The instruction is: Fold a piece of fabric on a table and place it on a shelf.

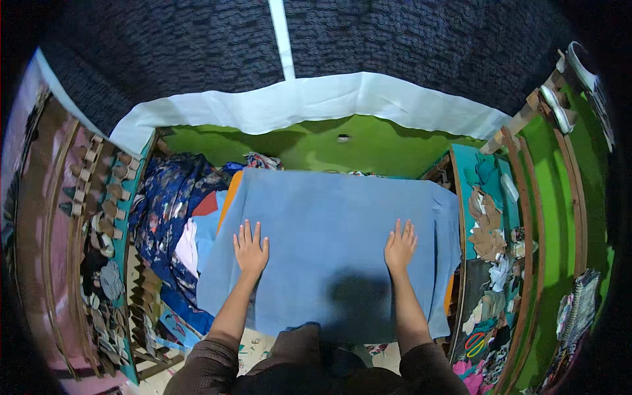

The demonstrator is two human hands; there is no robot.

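Your brown sleeves come in at six o'clock, and both forearms run up onto the blue cloth spread flat over the table. Your left hand lies palm down at nine o'clock on the cloth, fingers straight and slightly spread, gripping nothing. Your right hand lies the same way at three o'clock, flat and open. A heap of patterned fabric sits just beside the cloth at ten o'clock. A white curtain hangs at twelve.
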